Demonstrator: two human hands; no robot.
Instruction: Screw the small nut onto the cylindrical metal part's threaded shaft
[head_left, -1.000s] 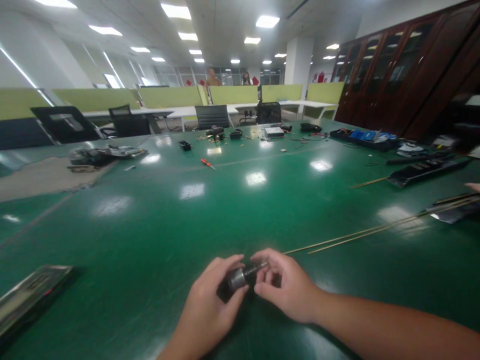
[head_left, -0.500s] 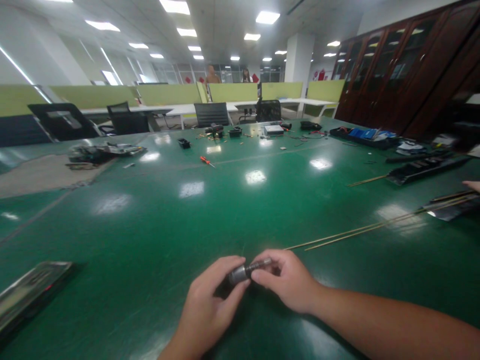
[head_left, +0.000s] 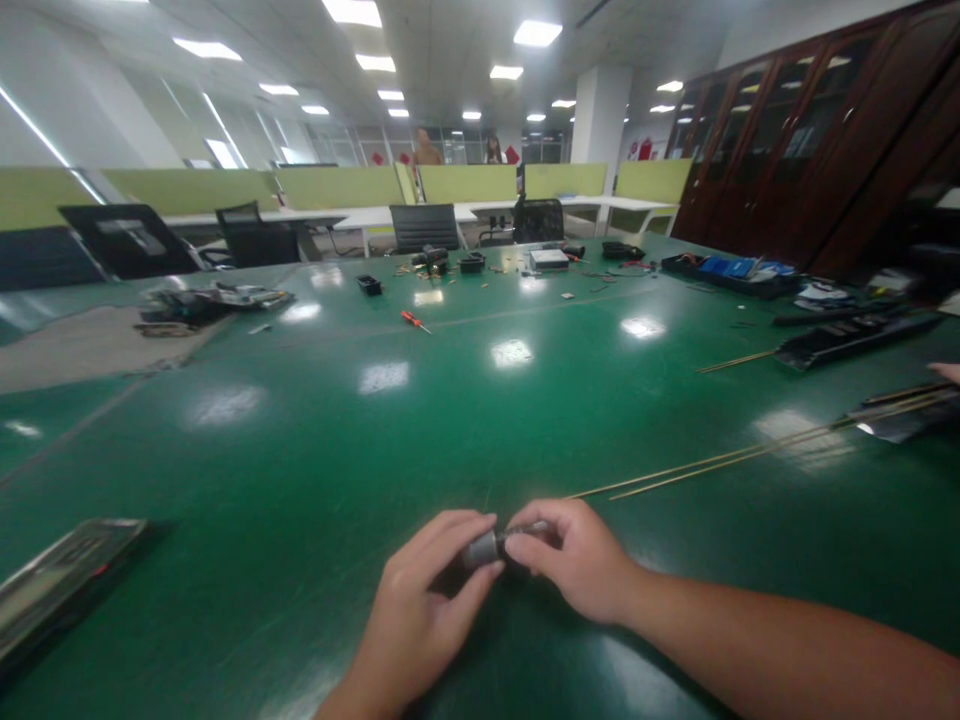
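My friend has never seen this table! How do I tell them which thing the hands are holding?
Start at the big green table and look near the bottom middle of the picture. There, the left hand and right hand hold a gray cylinder with a thinner shaft. It's short and thick, unlike the long, skinny gold-colored rods just past the right hand.
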